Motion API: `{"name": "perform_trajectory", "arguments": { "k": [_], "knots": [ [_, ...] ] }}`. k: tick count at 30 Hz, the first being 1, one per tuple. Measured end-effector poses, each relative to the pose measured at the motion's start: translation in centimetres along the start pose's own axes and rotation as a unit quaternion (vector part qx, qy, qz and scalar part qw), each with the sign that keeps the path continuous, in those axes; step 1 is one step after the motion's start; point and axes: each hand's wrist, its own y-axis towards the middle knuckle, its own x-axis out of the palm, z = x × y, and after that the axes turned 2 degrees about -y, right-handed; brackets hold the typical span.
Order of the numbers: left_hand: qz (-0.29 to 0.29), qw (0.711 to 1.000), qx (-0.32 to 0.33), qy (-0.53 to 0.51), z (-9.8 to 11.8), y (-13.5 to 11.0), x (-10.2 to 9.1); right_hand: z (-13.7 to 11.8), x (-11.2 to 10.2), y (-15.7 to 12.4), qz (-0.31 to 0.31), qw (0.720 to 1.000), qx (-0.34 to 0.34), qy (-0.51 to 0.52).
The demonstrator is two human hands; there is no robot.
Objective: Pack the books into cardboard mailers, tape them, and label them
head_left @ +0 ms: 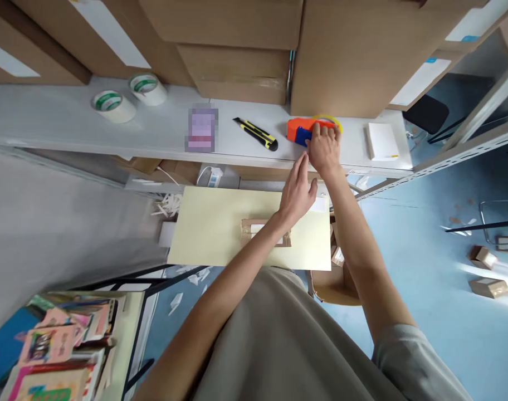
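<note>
My right hand (324, 149) reaches up to the white shelf (70, 125) and rests on an orange and blue tape dispenser (303, 131) with a yellow roll, fingers curled over its top. Just below the shelf edge, my left hand (296, 191) hovers with its fingers stretched out together, holding nothing. Under it lies a pale yellow flat parcel (220, 228) with a brown taped label patch (249, 228) near my left wrist.
On the shelf lie a yellow and black utility knife (256, 133), two white tape rolls (113, 106) (147, 89), a white pad (381, 141) and a blurred purple item (202, 130). Cardboard boxes (346, 50) stack behind. Colourful books (53, 345) sit lower left; small boxes (488, 287) lie on the blue floor.
</note>
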Motion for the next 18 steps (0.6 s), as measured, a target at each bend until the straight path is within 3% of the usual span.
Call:
{"name": "perform_trajectory", "arguments": {
  "k": [3, 6, 8, 10, 13, 15, 18],
  "knots": [
    [-0.029, 0.997, -0.077, 0.008, -3.1, -5.9, -1.6, 0.6, 1.3, -3.5, 0.063, 0.997, 0.014, 0.030],
    [-0.023, 0.977, -0.210, 0.042, -7.6, -13.3, -4.8, -0.2, 3.1, -11.9, 0.102, 0.989, 0.042, 0.096],
    [-0.001, 0.945, -0.319, 0.075, -10.2, -18.0, -7.3, -1.6, 5.3, -19.1, 0.045, 0.983, 0.091, 0.156],
    [-0.006, 0.906, -0.413, 0.088, -11.8, -21.7, -9.3, -3.3, 8.0, -25.8, -0.055, 0.965, 0.155, 0.206],
    [-0.058, 0.883, -0.463, 0.054, -12.3, -24.4, -10.5, -5.8, 11.6, -32.1, -0.188, 0.924, 0.216, 0.254],
    [-0.081, 0.883, -0.459, 0.056, -12.0, -24.5, -10.2, -6.8, 13.2, -33.5, -0.202, 0.914, 0.250, 0.248],
    [-0.082, 0.881, -0.454, 0.102, -11.8, -23.8, -9.3, -7.3, 14.5, -33.2, -0.177, 0.916, 0.281, 0.226]
  ]
}}
